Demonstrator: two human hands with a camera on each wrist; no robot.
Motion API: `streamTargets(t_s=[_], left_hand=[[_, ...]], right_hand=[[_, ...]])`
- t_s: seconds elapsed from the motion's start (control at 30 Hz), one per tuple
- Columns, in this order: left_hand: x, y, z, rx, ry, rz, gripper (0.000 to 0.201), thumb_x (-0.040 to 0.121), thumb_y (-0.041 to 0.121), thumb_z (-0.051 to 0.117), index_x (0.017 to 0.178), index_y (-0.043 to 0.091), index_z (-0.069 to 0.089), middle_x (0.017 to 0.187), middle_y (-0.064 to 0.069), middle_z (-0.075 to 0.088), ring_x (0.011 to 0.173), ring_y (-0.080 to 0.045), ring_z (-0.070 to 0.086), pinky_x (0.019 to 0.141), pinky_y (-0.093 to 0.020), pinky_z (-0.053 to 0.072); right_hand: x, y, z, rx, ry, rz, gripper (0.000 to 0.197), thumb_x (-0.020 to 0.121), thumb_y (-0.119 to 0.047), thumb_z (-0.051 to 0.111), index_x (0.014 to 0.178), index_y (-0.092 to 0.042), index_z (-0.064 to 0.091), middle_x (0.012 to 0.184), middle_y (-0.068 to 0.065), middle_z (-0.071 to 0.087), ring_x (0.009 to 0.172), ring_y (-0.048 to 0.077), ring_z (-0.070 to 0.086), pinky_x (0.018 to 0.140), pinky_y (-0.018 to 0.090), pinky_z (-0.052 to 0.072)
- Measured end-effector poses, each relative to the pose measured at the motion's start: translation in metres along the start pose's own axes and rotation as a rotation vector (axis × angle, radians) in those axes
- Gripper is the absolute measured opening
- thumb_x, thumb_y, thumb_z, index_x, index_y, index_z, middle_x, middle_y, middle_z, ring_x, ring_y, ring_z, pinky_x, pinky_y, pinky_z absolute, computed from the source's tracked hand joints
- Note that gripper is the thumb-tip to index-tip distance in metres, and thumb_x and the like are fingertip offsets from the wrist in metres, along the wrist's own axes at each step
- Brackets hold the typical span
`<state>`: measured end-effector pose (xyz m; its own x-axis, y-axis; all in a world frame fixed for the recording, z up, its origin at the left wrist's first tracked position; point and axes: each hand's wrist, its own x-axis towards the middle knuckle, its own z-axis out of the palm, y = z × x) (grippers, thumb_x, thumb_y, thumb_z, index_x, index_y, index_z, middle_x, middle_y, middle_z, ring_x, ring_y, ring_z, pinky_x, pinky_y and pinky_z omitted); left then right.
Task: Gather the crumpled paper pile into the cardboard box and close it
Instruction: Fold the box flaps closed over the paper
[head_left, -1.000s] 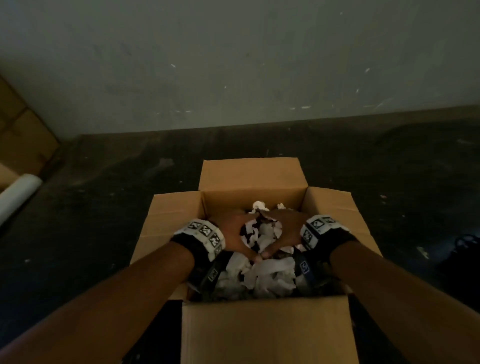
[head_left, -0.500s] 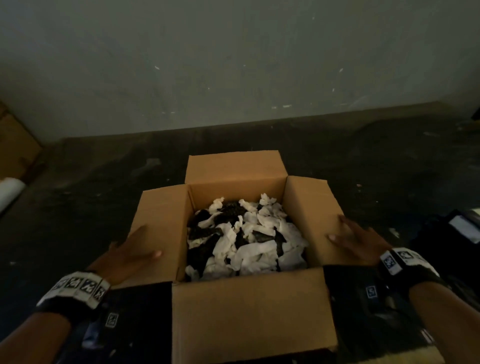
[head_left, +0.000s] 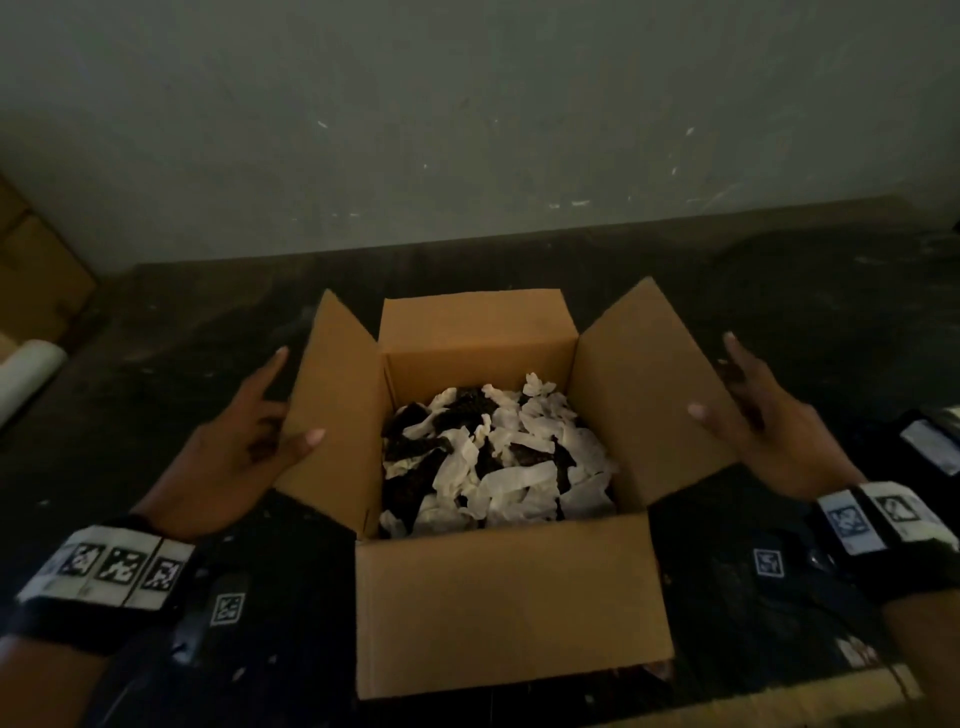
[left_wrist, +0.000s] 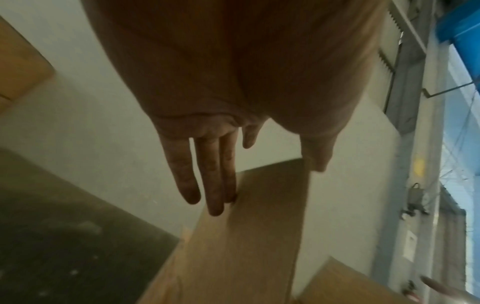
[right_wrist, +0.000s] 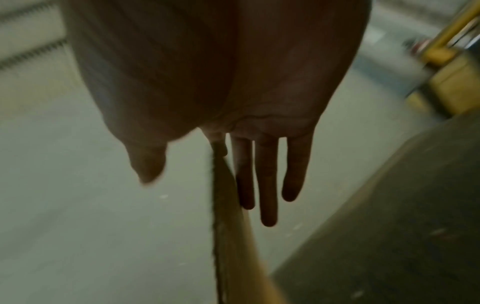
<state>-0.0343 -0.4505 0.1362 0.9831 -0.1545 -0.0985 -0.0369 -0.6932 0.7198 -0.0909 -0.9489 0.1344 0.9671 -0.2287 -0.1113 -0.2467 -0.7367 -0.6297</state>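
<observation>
The cardboard box (head_left: 511, 597) stands in the middle of the head view, filled with crumpled white and dark paper (head_left: 498, 457). Its far flap (head_left: 475, 319) stands up and its near flap hangs toward me. My left hand (head_left: 249, 436) lifts the left flap (head_left: 337, 395), with straight fingers (left_wrist: 210, 174) behind it and the thumb on its inner face. My right hand (head_left: 748, 410) raises the right flap (head_left: 639, 395) the same way. In the right wrist view the fingers (right_wrist: 267, 181) lie along the flap's (right_wrist: 231, 236) outer side, thumb spread apart.
The box sits on a dark, speckled surface (head_left: 156, 364) in front of a pale wall (head_left: 467, 130). A white roll (head_left: 26, 374) and stacked cardboard (head_left: 36, 280) lie at the far left. Dark objects (head_left: 930, 447) sit at the right edge.
Both hands left the paper inside the box and moved out to the side flaps. The flaps, which lay outward, now stand tilted up.
</observation>
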Motion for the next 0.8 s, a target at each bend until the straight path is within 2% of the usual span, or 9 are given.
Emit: streamTargets(t_s=[0.07,0.17,0.27,0.33,0.4,0.47,0.53,0.7,0.8], left_hand=[[0.004,0.012,0.014,-0.118,-0.027,0.116,0.078,0.094,0.048,0.054,0.157,0.05,0.008,0.118,0.024,0.066,0.106,0.006,0.064,0.091,-0.023,0.045],[0.014,0.012,0.048,-0.189,-0.146,0.249,0.046,0.102,0.049,0.041,0.148,0.046,0.038,0.132,0.023,0.063,0.125,0.005,0.056,0.104,-0.029,0.043],[0.02,-0.018,0.086,0.022,-0.294,0.309,0.033,0.105,0.05,0.04,0.133,0.043,0.056,0.14,0.022,0.055,0.13,0.014,0.044,0.115,-0.036,0.041],[0.018,-0.044,0.099,0.214,-0.327,0.394,0.034,0.102,0.045,0.042,0.133,0.045,0.054,0.15,0.018,0.045,0.138,0.016,0.031,0.121,-0.037,0.032],[0.01,-0.06,0.095,0.299,-0.358,0.423,0.043,0.1,0.022,0.051,0.137,0.045,0.049,0.155,0.021,0.034,0.142,0.017,0.02,0.123,-0.029,0.026],[0.001,-0.071,0.085,0.345,-0.369,0.475,0.066,0.093,0.005,0.061,0.142,0.045,0.044,0.159,0.023,0.025,0.146,0.011,0.018,0.122,-0.021,0.024],[-0.007,-0.081,0.077,0.401,-0.405,0.525,0.083,0.084,0.006,0.068,0.15,0.044,0.036,0.163,0.023,0.016,0.152,0.001,0.011,0.121,-0.021,0.021],[-0.012,-0.086,0.076,0.41,-0.434,0.564,0.084,0.087,0.053,0.071,0.157,0.04,0.026,0.167,0.023,0.007,0.155,-0.006,0.001,0.122,-0.035,0.018],[-0.009,-0.088,0.071,0.37,-0.455,0.573,0.071,0.094,0.04,0.068,0.156,0.039,0.032,0.167,0.022,0.012,0.155,-0.006,0.004,0.123,-0.028,0.016]], right_hand=[[-0.003,-0.021,0.003,0.157,-0.039,-0.106,0.068,0.098,-0.054,0.047,0.152,-0.055,0.006,0.135,-0.018,0.05,0.123,0.013,0.05,0.103,0.041,0.035],[0.005,-0.031,0.027,0.335,-0.239,-0.229,0.038,0.104,-0.047,0.032,0.141,-0.053,0.04,0.134,-0.029,0.053,0.131,0.002,0.043,0.109,0.036,0.027],[0.021,-0.01,0.065,0.113,-0.424,-0.272,0.037,0.107,-0.026,0.034,0.124,-0.05,0.058,0.134,-0.036,0.048,0.14,0.002,0.034,0.114,0.029,0.023],[0.028,0.01,0.08,-0.182,-0.519,-0.384,0.049,0.104,-0.013,0.045,0.131,-0.054,0.05,0.149,-0.035,0.033,0.15,0.006,0.013,0.121,0.032,0.011],[0.03,0.026,0.082,-0.411,-0.591,-0.459,0.074,0.096,-0.006,0.052,0.143,-0.06,0.03,0.157,-0.038,0.007,0.151,0.012,-0.01,0.123,0.046,0.001],[0.025,0.033,0.078,-0.625,-0.618,-0.484,0.091,0.094,-0.016,0.056,0.147,-0.063,-0.001,0.155,-0.037,-0.021,0.146,0.02,-0.027,0.119,0.053,-0.004],[0.021,0.042,0.077,-0.755,-0.618,-0.504,0.105,0.09,-0.035,0.066,0.145,-0.06,-0.02,0.152,-0.032,-0.035,0.142,0.024,-0.034,0.118,0.053,-0.006],[0.019,0.05,0.076,-0.678,-0.654,-0.496,0.115,0.074,-0.071,0.068,0.145,-0.059,-0.022,0.153,-0.031,-0.035,0.147,0.024,-0.029,0.119,0.06,0.003],[0.026,0.053,0.07,-0.599,-0.712,-0.475,0.104,0.08,-0.067,0.065,0.146,-0.062,-0.015,0.154,-0.033,-0.03,0.149,0.021,-0.023,0.117,0.065,0.01]])
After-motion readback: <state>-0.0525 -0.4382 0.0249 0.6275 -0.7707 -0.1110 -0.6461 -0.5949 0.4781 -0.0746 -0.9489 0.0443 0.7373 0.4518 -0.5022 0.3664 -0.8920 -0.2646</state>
